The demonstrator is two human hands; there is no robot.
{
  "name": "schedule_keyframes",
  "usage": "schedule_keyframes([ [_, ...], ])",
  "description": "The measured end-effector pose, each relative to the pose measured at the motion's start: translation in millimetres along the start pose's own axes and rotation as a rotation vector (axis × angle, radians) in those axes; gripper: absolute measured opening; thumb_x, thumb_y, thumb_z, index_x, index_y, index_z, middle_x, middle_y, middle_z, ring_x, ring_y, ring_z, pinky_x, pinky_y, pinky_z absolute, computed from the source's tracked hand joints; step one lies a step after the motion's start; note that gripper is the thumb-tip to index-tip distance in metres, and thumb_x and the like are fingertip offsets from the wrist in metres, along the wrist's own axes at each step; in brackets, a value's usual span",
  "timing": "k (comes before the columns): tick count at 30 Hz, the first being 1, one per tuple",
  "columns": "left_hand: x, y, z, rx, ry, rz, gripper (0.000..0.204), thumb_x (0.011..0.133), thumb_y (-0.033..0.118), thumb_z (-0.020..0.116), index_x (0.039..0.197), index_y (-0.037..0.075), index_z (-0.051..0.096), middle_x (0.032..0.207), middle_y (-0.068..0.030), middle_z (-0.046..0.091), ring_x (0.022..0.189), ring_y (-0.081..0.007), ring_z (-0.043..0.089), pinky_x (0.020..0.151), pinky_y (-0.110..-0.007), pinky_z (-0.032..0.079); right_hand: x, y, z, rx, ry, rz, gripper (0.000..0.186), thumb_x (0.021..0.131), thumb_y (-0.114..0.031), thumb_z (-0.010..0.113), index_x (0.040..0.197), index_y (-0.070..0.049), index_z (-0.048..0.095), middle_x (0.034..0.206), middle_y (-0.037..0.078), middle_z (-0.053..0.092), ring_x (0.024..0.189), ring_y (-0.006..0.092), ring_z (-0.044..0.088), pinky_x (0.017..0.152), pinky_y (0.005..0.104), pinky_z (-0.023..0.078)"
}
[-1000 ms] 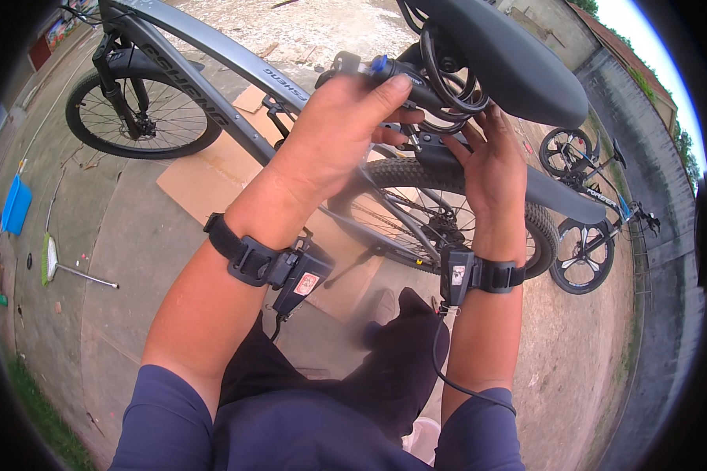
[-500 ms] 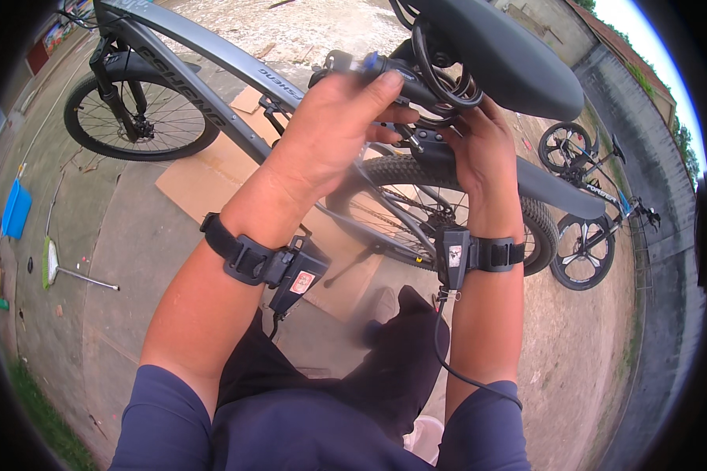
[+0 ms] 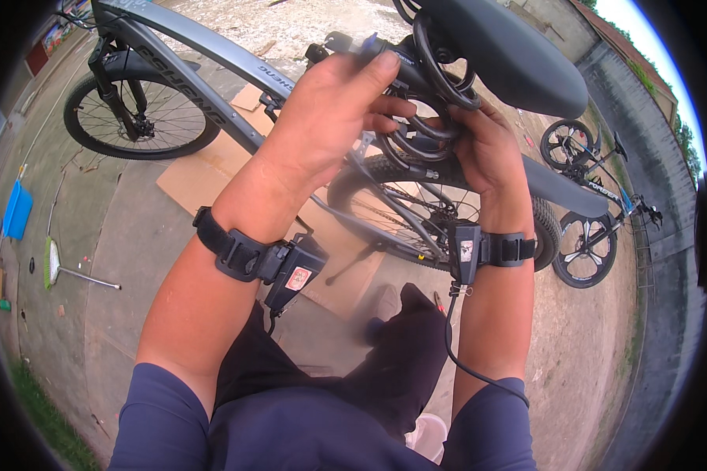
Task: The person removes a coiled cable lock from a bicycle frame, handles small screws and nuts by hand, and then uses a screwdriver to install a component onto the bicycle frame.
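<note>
My left hand (image 3: 334, 114) is closed round a black fitting with a blue part (image 3: 369, 45) beneath the bicycle saddle (image 3: 511, 55), its thumb over the top and fingers curled among cable loops. My right hand (image 3: 487, 149) grips the coiled black cable lock (image 3: 440, 67) from the right, fingers partly hidden behind the loops. Lower loops and a metal cable end dangle above the rear tyre (image 3: 542, 235) and beside the black rear mudguard (image 3: 565, 192). The grey bicycle frame (image 3: 188, 94) stretches to the upper left. Black strapped devices sit on both forearms.
Cardboard (image 3: 196, 180) lies under the bicycle on concrete ground. A second bicycle (image 3: 585, 251) is at the right near a grey wall (image 3: 660, 267). A blue dustpan (image 3: 17, 208) and a broom (image 3: 51, 263) are at the left. My legs show below.
The cable loops have dropped lower between my hands, over the rear tyre. My left hand has moved slightly up, and my right hand's fingers have shifted on the coil.
</note>
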State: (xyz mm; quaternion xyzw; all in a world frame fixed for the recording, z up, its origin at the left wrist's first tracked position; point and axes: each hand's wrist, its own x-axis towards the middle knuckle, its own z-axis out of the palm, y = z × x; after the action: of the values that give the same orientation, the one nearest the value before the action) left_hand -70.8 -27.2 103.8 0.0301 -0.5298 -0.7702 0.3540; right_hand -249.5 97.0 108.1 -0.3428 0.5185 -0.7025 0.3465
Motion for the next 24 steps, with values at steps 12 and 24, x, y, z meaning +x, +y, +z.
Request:
schedule_keyframes([
  [12,-1,-1,-6,0.109,0.056,0.081,0.029,0.091,0.026,0.074,0.107,0.004,0.064,0.092,-0.0017,0.065,0.078,-0.0102,0.065,0.060,-0.020,0.044,-30,15,20,-0.296,0.088,-0.125,0.057,0.088,-0.012,0.065,0.137,0.008,0.044,0.102,0.011,0.067,0.087,0.0139,0.064,0.074,0.0240,0.050],
  [24,-12,-16,-13,0.127,-0.039,-0.003,0.041,0.090,0.018,0.075,0.123,0.001,0.058,0.104,-0.0034,0.066,0.095,-0.0093,0.061,0.081,-0.025,0.051,-52,19,47,-0.649,0.074,-0.249,0.038,0.095,-0.024,0.064,0.120,0.005,0.062,0.099,0.011,0.068,0.088,0.0135,0.065,0.077,0.0276,0.049],
])
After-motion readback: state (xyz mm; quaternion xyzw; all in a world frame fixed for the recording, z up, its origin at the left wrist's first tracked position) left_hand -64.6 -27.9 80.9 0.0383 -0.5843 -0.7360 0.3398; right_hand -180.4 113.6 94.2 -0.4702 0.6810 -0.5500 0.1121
